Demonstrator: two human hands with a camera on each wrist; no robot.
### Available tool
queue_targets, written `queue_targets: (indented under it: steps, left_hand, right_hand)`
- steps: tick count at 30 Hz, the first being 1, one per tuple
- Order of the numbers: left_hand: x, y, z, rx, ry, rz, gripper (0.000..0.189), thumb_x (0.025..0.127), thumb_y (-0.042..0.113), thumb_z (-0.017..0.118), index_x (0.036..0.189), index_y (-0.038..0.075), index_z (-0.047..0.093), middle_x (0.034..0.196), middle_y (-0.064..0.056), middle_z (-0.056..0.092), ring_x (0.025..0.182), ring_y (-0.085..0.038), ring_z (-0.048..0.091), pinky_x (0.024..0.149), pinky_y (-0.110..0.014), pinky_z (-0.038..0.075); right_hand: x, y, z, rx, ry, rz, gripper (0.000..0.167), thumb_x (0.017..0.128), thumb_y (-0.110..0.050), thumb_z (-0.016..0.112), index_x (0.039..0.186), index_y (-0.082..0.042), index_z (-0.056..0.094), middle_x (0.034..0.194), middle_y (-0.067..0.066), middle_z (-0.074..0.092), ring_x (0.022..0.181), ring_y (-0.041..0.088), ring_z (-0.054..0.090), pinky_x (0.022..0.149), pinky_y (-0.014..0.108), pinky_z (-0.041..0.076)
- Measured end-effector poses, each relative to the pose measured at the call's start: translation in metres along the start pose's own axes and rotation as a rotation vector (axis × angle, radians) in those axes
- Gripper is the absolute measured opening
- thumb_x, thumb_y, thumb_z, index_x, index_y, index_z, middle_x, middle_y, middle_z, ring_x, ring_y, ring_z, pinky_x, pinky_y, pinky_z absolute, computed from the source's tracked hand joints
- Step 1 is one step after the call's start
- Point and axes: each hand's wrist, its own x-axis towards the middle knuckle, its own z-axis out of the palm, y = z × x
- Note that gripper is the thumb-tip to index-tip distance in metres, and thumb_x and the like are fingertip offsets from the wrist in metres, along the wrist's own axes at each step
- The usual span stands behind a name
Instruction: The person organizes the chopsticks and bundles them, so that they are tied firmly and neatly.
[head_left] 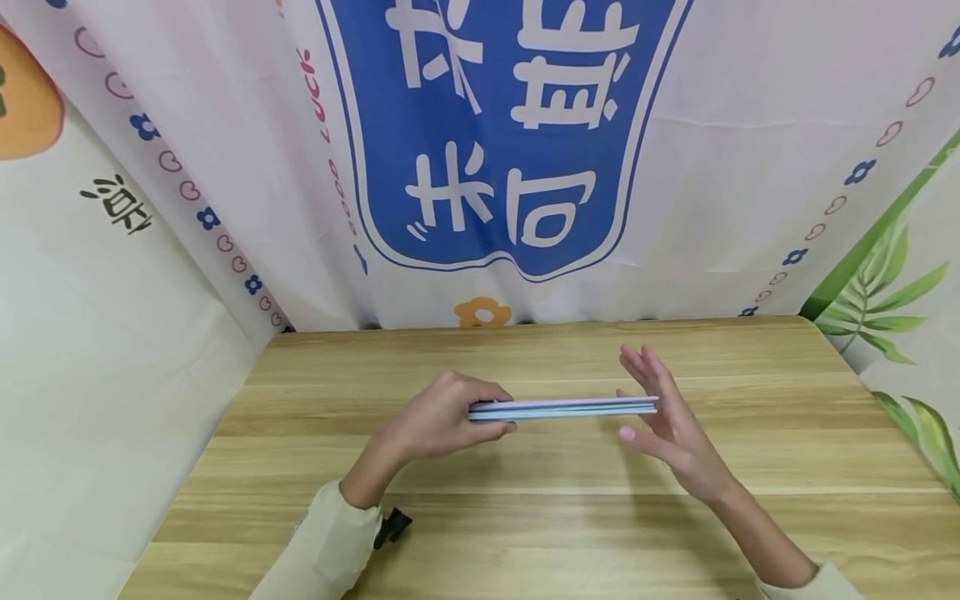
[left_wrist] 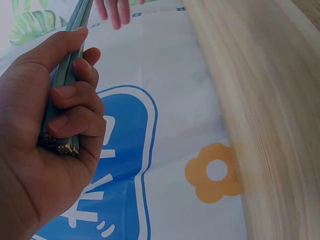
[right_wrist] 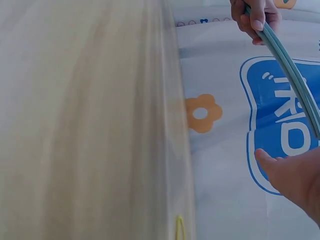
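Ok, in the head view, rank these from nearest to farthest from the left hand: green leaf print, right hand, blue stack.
1. Blue stack, gripped in the left hand
2. Right hand, by the stack's right end
3. Green leaf print, at the far right

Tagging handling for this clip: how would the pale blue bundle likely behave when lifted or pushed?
The pale blue bundle seems fairly stiff: its span looks nearly straight in the head view. It's probably light, as the left hand grips it near one end. Its visible layers might slide if pushed.
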Motion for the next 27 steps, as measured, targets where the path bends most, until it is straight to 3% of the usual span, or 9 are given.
queue_targets:
  steps: [12,17,27]
  left_hand:
    - [0.0041,0.0025,0.0076,0.01,-0.009,0.029,0.011,0.097,0.018,0.081,0.106,0.013,0.082,0.095,0.004,0.08,0.066,0.001,0.058,0.059,-0.016,0.049]
    - [0.0036,0.0007,0.0074,-0.003,0.031,0.017,0.011,0.097,0.018,0.082,0.107,0.012,0.083,0.093,0.004,0.08,0.063,0.001,0.054,0.055,-0.016,0.043]
    - [0.0034,0.0027,0.0067,0.021,0.011,0.012,0.016,0.097,0.022,0.082,0.108,0.011,0.083,0.096,0.003,0.081,0.067,-0.001,0.059,0.059,-0.016,0.048]
  right_hand:
    - [0.0036,0.0035,0.0052,0.002,-0.005,-0.022,0.094,0.092,0.021,0.056,0.171,-0.001,0.01,0.178,0.02,0.02,0.163,0.01,0.03,0.12,0.024,0.044]
    - [0.005,0.0007,0.0047,0.002,0.023,-0.015,0.089,0.093,0.019,0.057,0.17,-0.001,0.017,0.176,0.019,0.025,0.16,0.01,0.034,0.12,0.018,0.04]
    - [0.004,0.0075,0.0048,0.036,0.044,-0.001,0.092,0.093,0.021,0.056,0.172,-0.004,0.014,0.176,0.014,0.027,0.16,0.01,0.036,0.118,0.023,0.045]
